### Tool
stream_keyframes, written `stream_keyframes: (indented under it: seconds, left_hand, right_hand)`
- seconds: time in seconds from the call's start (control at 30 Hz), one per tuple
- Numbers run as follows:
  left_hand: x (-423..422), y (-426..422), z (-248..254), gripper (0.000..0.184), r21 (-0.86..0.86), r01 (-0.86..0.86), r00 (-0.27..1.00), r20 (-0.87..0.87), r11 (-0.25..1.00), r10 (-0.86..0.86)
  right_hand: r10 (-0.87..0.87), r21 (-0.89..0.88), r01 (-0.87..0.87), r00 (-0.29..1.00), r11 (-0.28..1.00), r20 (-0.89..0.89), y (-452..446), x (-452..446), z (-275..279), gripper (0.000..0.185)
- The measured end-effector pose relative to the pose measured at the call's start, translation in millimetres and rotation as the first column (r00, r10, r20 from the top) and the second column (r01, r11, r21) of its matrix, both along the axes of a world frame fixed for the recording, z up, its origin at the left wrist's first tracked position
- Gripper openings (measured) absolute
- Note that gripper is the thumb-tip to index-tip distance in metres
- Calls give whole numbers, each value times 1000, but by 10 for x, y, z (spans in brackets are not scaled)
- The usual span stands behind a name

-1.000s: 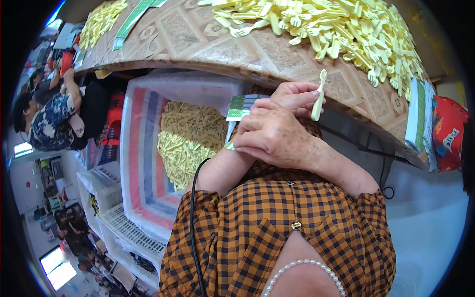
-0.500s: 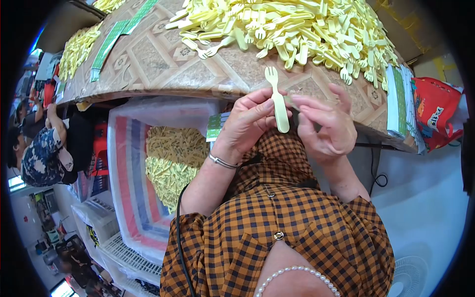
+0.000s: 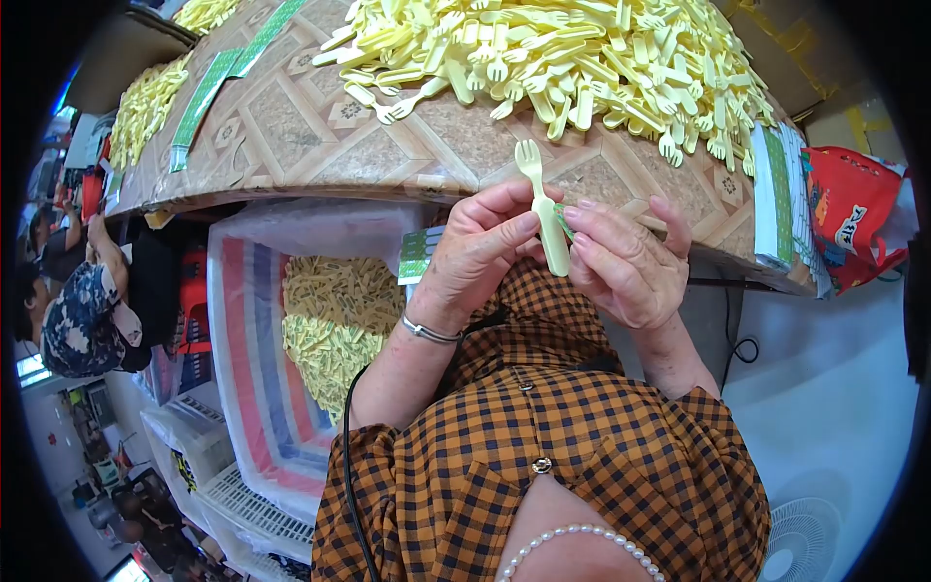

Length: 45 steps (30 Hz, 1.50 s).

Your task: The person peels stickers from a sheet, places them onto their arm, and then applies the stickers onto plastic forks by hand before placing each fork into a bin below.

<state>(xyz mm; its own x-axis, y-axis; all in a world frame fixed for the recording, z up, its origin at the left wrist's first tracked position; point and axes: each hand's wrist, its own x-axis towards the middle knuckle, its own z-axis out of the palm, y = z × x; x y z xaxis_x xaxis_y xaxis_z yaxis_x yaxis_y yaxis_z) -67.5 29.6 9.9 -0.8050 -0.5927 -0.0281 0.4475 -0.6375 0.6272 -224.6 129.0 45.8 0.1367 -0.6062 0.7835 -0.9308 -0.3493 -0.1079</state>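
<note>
Fingers (image 3: 501, 200) of our left hand (image 3: 473, 241) pinch a yellow fork (image 3: 544, 209); our right hand's (image 3: 635, 264) pinched green sticker (image 3: 563, 222) has drawn up to its handle (image 3: 557, 256).

Green slip (image 3: 563, 222): partly hidden | fork pile (image 3: 582, 63): cut off, top | necklace (image 3: 583, 530): cut off, bottom

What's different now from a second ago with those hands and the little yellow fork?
The right hand has uncrossed from over the left forearm, moving rightward, and now holds a small green piece, seemingly a label, against or beside the yellow fork's handle. The left hand still holds that fork; the fork pile looks unchanged.
</note>
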Motion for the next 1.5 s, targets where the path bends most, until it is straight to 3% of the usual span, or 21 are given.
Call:
stream_keyframes:
  seconds: [1.5]
  left_hand:
    - [24,-18,-86,32,10,-36,998,48,999,36]
  right_hand:
    - [36,29,-35,999,999,-30,-76,51,-50,10]
